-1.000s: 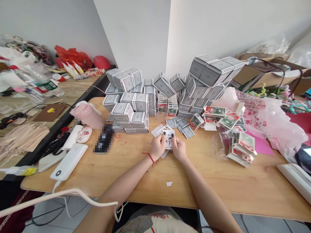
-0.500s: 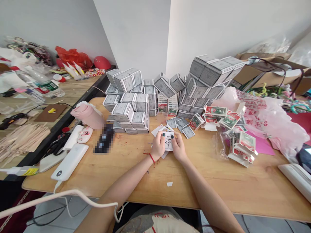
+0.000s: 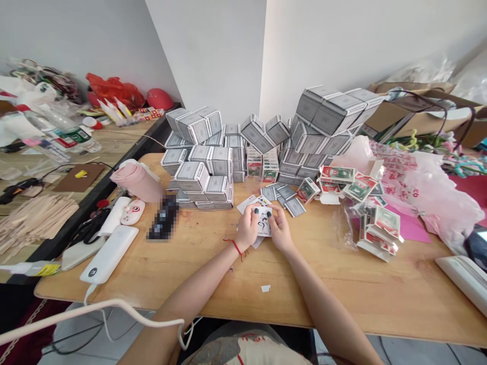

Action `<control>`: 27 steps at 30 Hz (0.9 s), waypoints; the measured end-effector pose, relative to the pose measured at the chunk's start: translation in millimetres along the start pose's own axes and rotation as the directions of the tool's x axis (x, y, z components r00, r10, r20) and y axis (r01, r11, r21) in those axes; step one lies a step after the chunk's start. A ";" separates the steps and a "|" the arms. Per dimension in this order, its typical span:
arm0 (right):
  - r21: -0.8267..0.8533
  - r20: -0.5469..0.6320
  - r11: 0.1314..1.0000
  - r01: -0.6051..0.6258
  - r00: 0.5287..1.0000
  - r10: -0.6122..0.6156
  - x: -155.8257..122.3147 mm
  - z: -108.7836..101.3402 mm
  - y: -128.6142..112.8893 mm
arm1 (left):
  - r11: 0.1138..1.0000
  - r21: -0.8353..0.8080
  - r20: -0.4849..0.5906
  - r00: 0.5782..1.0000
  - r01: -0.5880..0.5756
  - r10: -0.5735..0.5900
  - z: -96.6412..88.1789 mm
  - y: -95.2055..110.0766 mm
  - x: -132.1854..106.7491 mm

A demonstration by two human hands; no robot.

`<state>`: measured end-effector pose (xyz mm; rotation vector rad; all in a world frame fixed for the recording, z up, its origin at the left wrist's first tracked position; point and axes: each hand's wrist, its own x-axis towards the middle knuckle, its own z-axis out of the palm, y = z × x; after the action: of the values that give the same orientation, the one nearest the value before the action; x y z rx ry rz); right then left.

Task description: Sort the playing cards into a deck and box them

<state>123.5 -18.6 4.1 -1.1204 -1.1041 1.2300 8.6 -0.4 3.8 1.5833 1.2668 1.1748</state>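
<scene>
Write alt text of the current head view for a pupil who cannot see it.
A left hand and right hand hold a playing card above a wooden table. Beyond are stacked grey-patterned blocks and loose cards; red-and-green card boxes lie to the right.

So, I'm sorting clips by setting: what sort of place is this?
Probably an indoor craft workspace: card-patterned blocks stacked on a table, thin wooden sticks at left, and playing cards held in front.

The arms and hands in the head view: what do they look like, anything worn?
Bare arms, no sleeves or gloves in view. The left hand has a thin red cord bracelet at its wrist, with loose ends; none shows on the right hand. Both thumbnails are painted a dark, possibly greenish shade.
</scene>
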 end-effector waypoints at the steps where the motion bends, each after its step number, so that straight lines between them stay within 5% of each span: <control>1: 0.012 0.001 1.000 -0.003 1.000 0.003 0.0 0.1 0.1 | 1.000 0.001 0.001 1.000 -0.001 0.001 0.0 0.0 0.0; 27: 0.025 0.032 0.998 -0.065 0.997 0.065 4.2 -3.0 10.4 | 0.999 0.026 -0.013 0.999 0.033 -0.033 1.1 -4.1 -0.3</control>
<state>125.4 -14.2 -6.5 -1.1284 -1.0794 1.3131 8.5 0.0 -0.5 1.5702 1.3161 1.1539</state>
